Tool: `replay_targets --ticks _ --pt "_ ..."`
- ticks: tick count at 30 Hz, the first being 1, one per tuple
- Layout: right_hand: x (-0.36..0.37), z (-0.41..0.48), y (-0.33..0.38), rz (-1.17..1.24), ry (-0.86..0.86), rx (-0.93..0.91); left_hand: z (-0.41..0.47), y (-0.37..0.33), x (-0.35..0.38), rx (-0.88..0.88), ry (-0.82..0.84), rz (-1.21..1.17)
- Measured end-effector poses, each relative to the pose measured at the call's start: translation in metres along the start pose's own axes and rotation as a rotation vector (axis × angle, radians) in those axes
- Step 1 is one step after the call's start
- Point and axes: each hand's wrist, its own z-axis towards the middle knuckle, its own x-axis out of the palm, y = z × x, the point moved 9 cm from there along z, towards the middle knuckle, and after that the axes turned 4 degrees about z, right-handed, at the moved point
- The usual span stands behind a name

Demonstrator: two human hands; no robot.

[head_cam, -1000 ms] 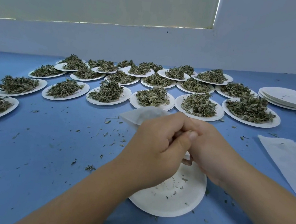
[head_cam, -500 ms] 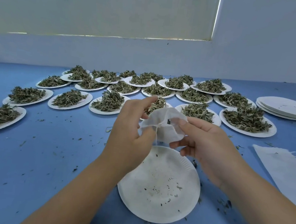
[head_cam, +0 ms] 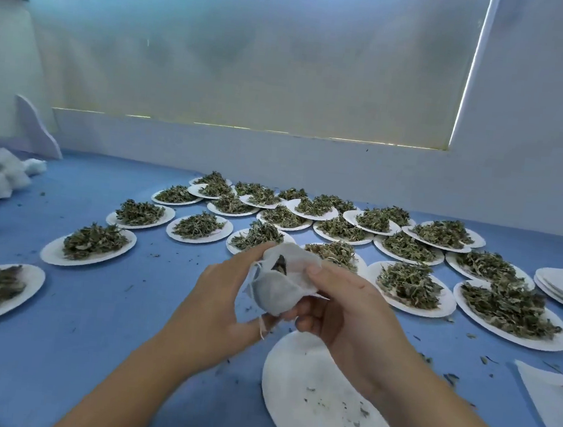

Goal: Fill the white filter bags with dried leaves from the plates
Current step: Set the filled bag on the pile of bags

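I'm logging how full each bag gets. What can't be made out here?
Head view, filter bag: fill level hidden by its cloth and the left hand and right hand gripping it.
Head view, leaf plate at left edge: blurred, cut off.
Head view, white sheet at right: cut off by frame.

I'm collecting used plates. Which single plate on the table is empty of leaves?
The plate closest to the person, beneath the right hand: only crumbs lie on it, while the other single plates each carry a leaf heap.
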Motion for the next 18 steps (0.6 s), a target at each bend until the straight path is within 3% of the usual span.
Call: replay_targets --ticks 7,12,18 --pt "0.143 0.063 -0.029 0.07 0.206 0.05 -0.053 0.042 -0.151 -0.077 -0.333 0.048" --pt "0.247 0.089 -0.074 -0.17 0.385 0.023 -0.106 0.095 -0.239 -0.296 -0.508 0.102" --pt "0.331 0.121 -0.134 -0.178 0.389 0.019 -0.149 0.137 -0.295 -0.368 -0.491 0.161"
